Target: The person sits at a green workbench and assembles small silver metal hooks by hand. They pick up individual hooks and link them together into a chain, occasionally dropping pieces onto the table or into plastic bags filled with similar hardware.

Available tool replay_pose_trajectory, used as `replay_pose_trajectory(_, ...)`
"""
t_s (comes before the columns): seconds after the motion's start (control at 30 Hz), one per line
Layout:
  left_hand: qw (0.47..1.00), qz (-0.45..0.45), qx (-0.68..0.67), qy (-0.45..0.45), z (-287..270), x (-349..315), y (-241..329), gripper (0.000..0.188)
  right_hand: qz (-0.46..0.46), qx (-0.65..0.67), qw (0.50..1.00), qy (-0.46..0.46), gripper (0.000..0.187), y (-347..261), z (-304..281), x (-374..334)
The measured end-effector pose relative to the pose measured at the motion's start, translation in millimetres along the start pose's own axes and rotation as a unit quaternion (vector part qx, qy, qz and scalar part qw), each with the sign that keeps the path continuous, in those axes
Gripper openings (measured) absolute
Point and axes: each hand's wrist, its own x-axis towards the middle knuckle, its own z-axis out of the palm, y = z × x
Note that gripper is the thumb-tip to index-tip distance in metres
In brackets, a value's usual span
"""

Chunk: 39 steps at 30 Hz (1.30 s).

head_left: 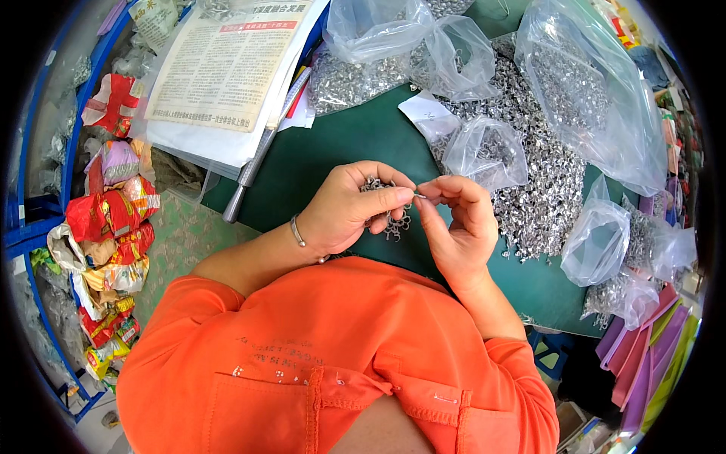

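Newspaper [219, 76] laid at the far left of the table [340, 140], loose metal fittings [541, 204] heaped on the right, plastic bags [597, 91] set on and around them, shelving rack [34, 236] placed left of the table.

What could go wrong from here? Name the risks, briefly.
Metal pieces bunched in the left hand jut out below it and might slip loose. The right hand is close to the loose pile, so a sideways move could scatter it across the green table.
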Motion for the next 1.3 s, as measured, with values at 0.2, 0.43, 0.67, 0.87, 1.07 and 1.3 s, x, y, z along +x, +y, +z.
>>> replay_pose_trajectory(0.2,1.000,0.001,-0.019,0.002,0.8,-1.0,1.6,0.012,0.006,0.043,0.999,0.012,0.033,-1.9,3.2,0.2)
replay_pose_trajectory(0.43,0.997,-0.022,-0.069,0.003,-1.8,0.9,1.2,0.009,-0.096,-0.038,0.995,0.003,0.024,-3.8,-5.7,19.1)
replay_pose_trajectory(0.67,0.998,-0.039,-0.038,-0.008,-4.5,3.2,3.8,0.016,-0.231,-0.140,0.949,0.164,0.018,2.2,-20.0,115.4)
replay_pose_trajectory(0.87,0.998,-0.017,-0.049,0.023,-5.8,0.2,6.2,0.022,-0.175,-0.204,0.961,0.074,0.011,-1.3,-19.4,127.7)
replay_pose_trajectory(1.07,0.997,0.012,-0.063,0.030,-9.4,6.7,4.6,0.022,-0.033,-0.144,0.968,-0.201,0.014,-33.5,-5.9,65.5)
replay_pose_trajectory(1.3,0.994,-0.014,-0.100,0.036,-6.7,5.1,5.8,0.023,-0.053,-0.172,0.968,-0.176,0.018,-23.9,-5.9,45.0)
